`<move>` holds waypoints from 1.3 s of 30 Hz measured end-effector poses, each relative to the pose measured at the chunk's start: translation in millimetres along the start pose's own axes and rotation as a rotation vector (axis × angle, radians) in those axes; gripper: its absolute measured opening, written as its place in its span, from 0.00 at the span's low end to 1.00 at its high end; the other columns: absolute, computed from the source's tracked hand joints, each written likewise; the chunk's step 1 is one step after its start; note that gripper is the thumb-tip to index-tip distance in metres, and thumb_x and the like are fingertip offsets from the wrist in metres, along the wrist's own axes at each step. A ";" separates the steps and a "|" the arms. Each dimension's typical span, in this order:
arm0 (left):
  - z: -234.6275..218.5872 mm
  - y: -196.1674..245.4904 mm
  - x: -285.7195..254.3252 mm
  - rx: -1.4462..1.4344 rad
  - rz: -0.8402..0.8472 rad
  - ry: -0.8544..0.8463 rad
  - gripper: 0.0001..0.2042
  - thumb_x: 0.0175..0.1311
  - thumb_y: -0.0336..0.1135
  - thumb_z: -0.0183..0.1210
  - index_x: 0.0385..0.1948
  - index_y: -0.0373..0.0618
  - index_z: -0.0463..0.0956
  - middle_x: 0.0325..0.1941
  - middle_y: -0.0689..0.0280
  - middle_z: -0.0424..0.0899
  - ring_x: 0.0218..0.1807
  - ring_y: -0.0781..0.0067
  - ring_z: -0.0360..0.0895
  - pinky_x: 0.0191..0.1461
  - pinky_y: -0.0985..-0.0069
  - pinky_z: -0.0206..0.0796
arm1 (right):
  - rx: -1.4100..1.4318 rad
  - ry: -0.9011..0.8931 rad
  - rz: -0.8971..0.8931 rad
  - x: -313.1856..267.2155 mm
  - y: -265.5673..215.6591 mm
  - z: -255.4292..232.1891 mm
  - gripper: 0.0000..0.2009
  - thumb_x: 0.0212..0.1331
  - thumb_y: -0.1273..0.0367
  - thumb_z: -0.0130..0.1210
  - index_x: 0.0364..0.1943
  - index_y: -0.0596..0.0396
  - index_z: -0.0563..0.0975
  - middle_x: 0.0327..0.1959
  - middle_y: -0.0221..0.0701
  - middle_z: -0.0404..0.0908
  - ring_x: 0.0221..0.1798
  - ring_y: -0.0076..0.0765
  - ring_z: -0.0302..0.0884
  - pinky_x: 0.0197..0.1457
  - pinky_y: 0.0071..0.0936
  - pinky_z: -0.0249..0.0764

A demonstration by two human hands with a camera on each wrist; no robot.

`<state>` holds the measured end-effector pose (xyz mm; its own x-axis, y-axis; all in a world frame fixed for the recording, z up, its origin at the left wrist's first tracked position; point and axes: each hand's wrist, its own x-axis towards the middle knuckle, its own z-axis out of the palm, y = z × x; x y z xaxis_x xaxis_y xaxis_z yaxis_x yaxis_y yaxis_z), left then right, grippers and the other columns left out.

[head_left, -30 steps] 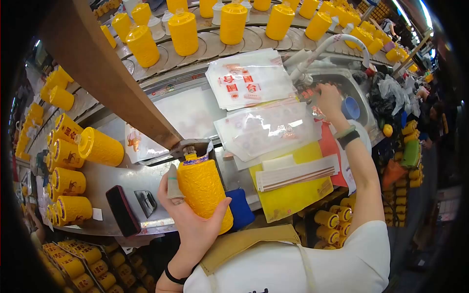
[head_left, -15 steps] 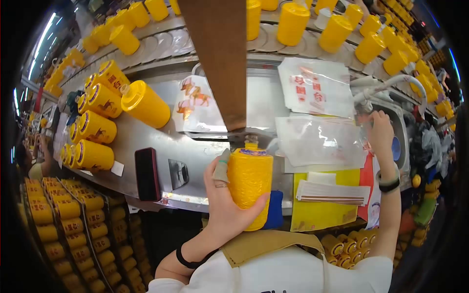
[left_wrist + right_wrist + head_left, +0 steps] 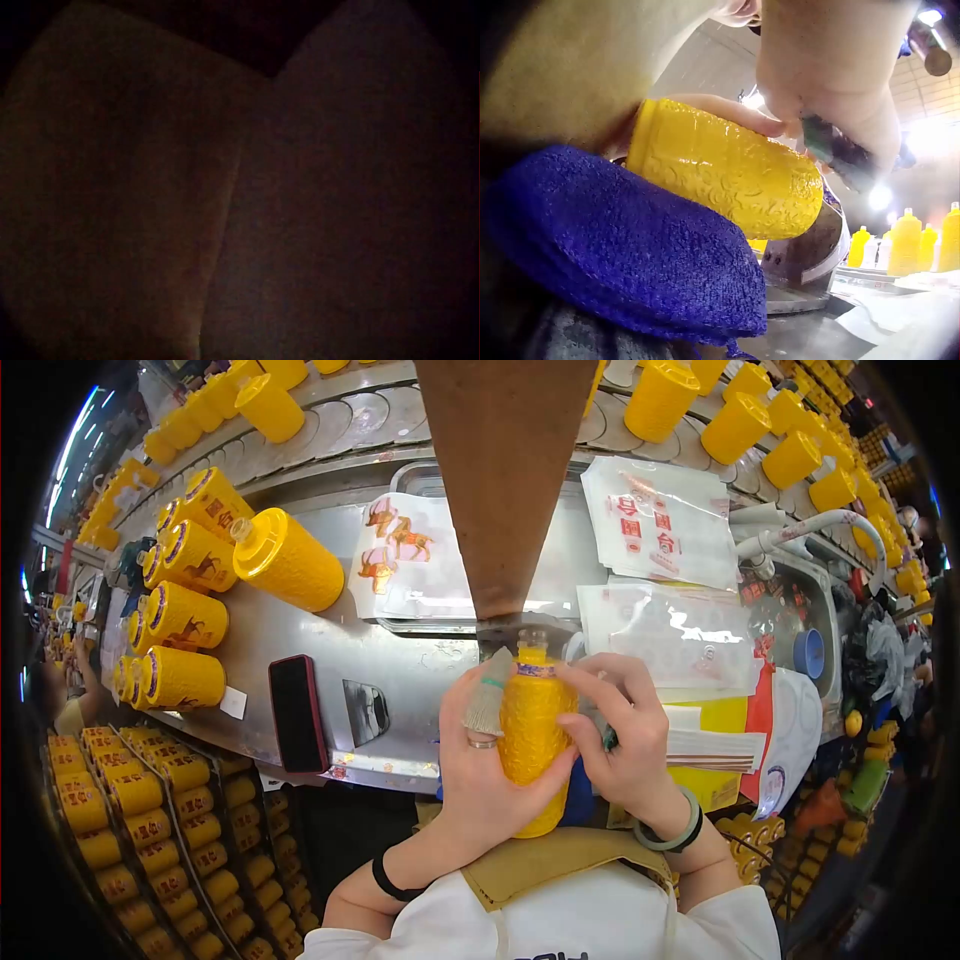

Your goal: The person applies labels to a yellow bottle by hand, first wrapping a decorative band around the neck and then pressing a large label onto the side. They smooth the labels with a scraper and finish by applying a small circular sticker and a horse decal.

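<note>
My left hand (image 3: 490, 780) grips a yellow embossed bottle (image 3: 535, 745) round its body, near the apron, its clear neck pointing away. A pale finger cover and a ring show on this hand. My right hand (image 3: 630, 740) bends over the bottle's right side, index fingertip at the purple-patterned collar band (image 3: 537, 670) and thumb close to the body. A small dark, shiny piece (image 3: 840, 154) shows at the right fingers in the right wrist view; what it is I cannot tell. A blue cloth pad (image 3: 630, 247) lies beside the bottle. The left wrist view is almost black.
A brown post (image 3: 505, 480) comes down to a metal holder behind the bottle. Plastic decal sheets (image 3: 665, 635) lie to the right, before a sink (image 3: 830, 620). Left are a phone (image 3: 300, 715) and several yellow bottles (image 3: 290, 560). A conveyor (image 3: 370, 415) curves behind.
My right hand has come from the sink at the right to the bottle's collar. The left hand keeps its grip on the bottle. The head view has swung to the left.
</note>
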<state>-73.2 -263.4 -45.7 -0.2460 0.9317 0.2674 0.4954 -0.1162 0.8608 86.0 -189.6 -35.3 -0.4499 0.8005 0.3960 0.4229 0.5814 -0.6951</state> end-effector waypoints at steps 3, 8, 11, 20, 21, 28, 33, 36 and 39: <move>-0.3 3.4 2.5 0.131 0.084 0.029 0.38 0.48 0.37 0.78 0.63 0.37 0.71 0.65 0.50 0.71 0.69 0.44 0.67 0.70 0.54 0.65 | -0.004 0.033 0.038 -0.9 0.1 0.2 0.21 0.54 0.73 0.69 0.55 0.54 0.84 0.53 0.40 0.76 0.35 0.36 0.74 0.39 0.30 0.75; 2.3 -0.8 2.3 0.043 0.056 -0.004 0.35 0.49 0.36 0.77 0.61 0.38 0.74 0.65 0.52 0.70 0.70 0.45 0.65 0.70 0.54 0.64 | 0.010 -0.039 0.026 -1.7 7.1 1.1 0.21 0.53 0.73 0.69 0.55 0.51 0.85 0.56 0.40 0.74 0.33 0.34 0.71 0.40 0.29 0.74; -3.7 3.6 7.1 0.169 0.167 -0.044 0.39 0.48 0.31 0.78 0.65 0.37 0.69 0.66 0.51 0.69 0.67 0.51 0.69 0.70 0.61 0.64 | 0.035 -0.042 0.067 -4.2 12.1 -0.5 0.19 0.57 0.72 0.68 0.54 0.52 0.84 0.56 0.39 0.74 0.35 0.34 0.72 0.41 0.30 0.74; -14.5 -35.8 -0.6 -0.203 0.010 -0.139 0.40 0.50 0.30 0.75 0.69 0.35 0.65 0.66 0.53 0.70 0.67 0.54 0.73 0.73 0.60 0.64 | 0.121 -0.087 0.050 23.1 26.6 -14.9 0.17 0.64 0.78 0.57 0.57 0.55 0.81 0.56 0.39 0.81 0.47 0.41 0.80 0.49 0.34 0.79; -14.3 -36.1 -1.0 -0.201 0.009 -0.138 0.40 0.50 0.30 0.75 0.69 0.35 0.65 0.66 0.53 0.70 0.67 0.54 0.73 0.73 0.60 0.64 | 0.080 -0.147 -0.064 29.3 29.0 -15.3 0.18 0.64 0.79 0.57 0.58 0.55 0.81 0.56 0.39 0.81 0.48 0.42 0.80 0.49 0.34 0.79; -17.4 -1.8 7.0 -0.058 0.034 -0.098 0.44 0.51 0.32 0.77 0.71 0.36 0.61 0.66 0.53 0.69 0.70 0.56 0.69 0.75 0.61 0.61 | 0.207 -0.410 0.069 59.9 28.3 -30.3 0.20 0.64 0.77 0.59 0.61 0.54 0.78 0.41 0.35 0.83 0.42 0.36 0.78 0.44 0.33 0.76; -2.5 4.6 3.0 -0.017 -0.006 -0.082 0.44 0.49 0.35 0.79 0.70 0.38 0.64 0.66 0.52 0.69 0.68 0.53 0.69 0.73 0.58 0.62 | 0.379 -0.520 0.266 65.4 30.7 -33.1 0.15 0.66 0.71 0.61 0.56 0.56 0.78 0.30 0.32 0.79 0.32 0.29 0.73 0.40 0.29 0.71; -3.7 9.3 7.7 0.150 0.142 -0.052 0.41 0.49 0.35 0.79 0.67 0.38 0.68 0.66 0.52 0.70 0.68 0.50 0.69 0.72 0.58 0.62 | 0.341 -0.593 0.288 71.0 29.9 -37.4 0.14 0.65 0.69 0.62 0.53 0.56 0.78 0.28 0.30 0.78 0.32 0.30 0.73 0.40 0.29 0.71; -4.0 9.0 7.9 0.151 0.133 -0.058 0.38 0.49 0.34 0.79 0.64 0.38 0.71 0.66 0.51 0.71 0.69 0.48 0.68 0.72 0.58 0.63 | 0.281 -0.599 0.242 73.9 32.9 -38.8 0.13 0.65 0.68 0.63 0.51 0.56 0.79 0.28 0.31 0.78 0.32 0.30 0.74 0.40 0.30 0.71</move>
<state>-74.1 -258.5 -34.1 -0.1238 0.9304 0.3450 0.6404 -0.1907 0.7440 97.2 -105.7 -5.6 -0.7588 0.6378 -0.1318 0.3826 0.2728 -0.8827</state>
